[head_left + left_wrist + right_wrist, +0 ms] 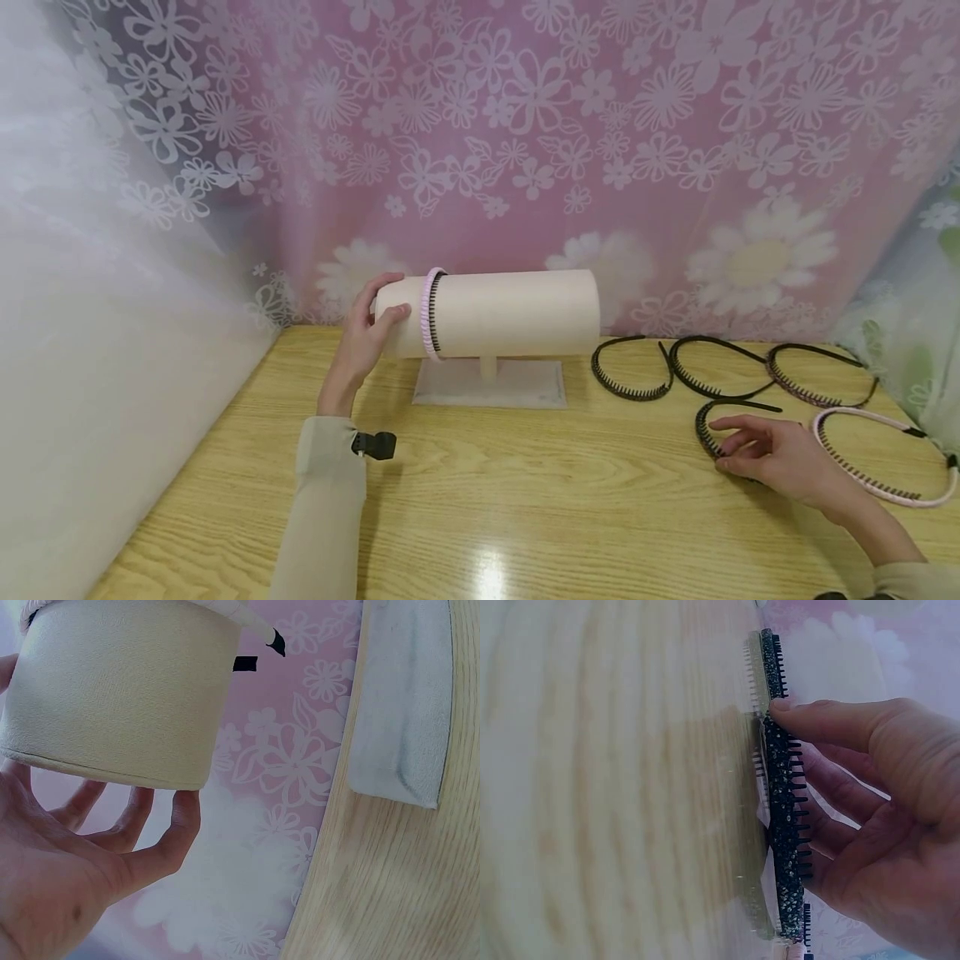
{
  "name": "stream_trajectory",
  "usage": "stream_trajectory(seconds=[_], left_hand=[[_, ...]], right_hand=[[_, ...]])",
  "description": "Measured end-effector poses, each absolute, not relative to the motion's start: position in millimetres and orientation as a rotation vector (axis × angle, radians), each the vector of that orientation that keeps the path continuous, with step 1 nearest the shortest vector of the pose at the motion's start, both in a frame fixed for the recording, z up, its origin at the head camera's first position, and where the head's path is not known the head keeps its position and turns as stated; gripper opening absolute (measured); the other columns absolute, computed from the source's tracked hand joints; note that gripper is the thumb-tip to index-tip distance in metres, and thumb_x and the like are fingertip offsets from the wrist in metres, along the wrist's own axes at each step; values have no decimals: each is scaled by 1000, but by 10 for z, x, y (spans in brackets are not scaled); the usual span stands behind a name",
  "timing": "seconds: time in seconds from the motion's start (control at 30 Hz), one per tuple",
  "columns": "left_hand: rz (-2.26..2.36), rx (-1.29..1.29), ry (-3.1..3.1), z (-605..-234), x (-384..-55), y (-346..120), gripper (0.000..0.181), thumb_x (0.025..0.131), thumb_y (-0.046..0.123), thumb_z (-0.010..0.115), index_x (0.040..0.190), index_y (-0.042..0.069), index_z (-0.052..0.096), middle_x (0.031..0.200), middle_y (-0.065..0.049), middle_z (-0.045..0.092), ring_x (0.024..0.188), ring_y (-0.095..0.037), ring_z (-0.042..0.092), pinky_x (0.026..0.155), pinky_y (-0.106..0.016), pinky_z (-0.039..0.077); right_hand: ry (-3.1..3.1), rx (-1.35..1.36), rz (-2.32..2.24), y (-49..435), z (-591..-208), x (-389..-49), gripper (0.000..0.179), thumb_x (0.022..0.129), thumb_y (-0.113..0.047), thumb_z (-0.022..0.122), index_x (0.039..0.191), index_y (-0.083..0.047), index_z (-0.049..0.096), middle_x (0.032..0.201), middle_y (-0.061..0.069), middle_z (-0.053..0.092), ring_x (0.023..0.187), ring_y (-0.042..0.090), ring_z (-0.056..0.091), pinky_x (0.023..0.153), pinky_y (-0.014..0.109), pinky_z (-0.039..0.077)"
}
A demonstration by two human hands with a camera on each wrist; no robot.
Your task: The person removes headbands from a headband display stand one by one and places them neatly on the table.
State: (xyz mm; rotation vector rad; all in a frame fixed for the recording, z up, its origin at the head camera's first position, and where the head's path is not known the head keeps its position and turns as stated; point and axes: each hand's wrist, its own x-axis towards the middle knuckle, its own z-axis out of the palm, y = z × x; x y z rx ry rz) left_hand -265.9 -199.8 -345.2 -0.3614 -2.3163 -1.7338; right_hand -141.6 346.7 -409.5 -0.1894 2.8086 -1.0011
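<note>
My left hand [358, 332] holds the left end of a cream padded headband display roll [517, 312], its thumb on the front. In the left wrist view, fingertips bear against the rim of the roll [124, 697]. Around the roll near that hand sits a pink wrapped headband [429, 312] with dark comb teeth. At the right, my right hand [783, 458] pinches a black toothed headband [703, 429] lying on the table. Seen from the right wrist, this headband [781, 817] has a glittery outer band, with the thumb on it and the other fingers behind.
The roll stands on a pale flat base [489, 385] on the wood-grain table [465, 500]. Several dark toothed headbands [633, 393] lie in a row behind my right hand. A pale pink headband [873, 483] lies beside that wrist. A flowered pink curtain [480, 142] hangs behind.
</note>
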Motion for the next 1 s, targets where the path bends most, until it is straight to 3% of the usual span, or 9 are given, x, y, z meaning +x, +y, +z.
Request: stream_trajectory(seconds=[0.5, 0.73, 1.0], left_hand=[[-1736, -366, -2321, -3458, -2661, -2002, 48, 100, 32, 61, 147, 30, 50, 149, -8, 43, 106, -35, 62, 78, -43, 57], [-1750, -363, -2317, -3460, -2672, -2003, 51, 100, 31, 60, 149, 26, 48, 150, -9, 41, 109, -36, 60, 80, -45, 56], [-1751, -359, -2320, -3446, -2653, -1993, 49, 100, 32, 61, 147, 29, 50, 150, -8, 41, 109, -35, 62, 80, -44, 56]], right_hand=[[2880, -236, -923, 3473, -4117, -1423, 52, 86, -26, 83, 132, -8, 66, 97, -3, 73, 79, -3, 66, 67, 23, 53], [2950, -320, -884, 3517, -4136, -1416, 48, 84, -19, 84, 128, -5, 68, 93, -5, 73, 77, -5, 65, 66, 23, 54], [2992, -361, -861, 3553, -4144, -1392, 46, 83, -15, 84, 124, -2, 69, 91, -5, 73, 75, -6, 63, 65, 23, 54]])
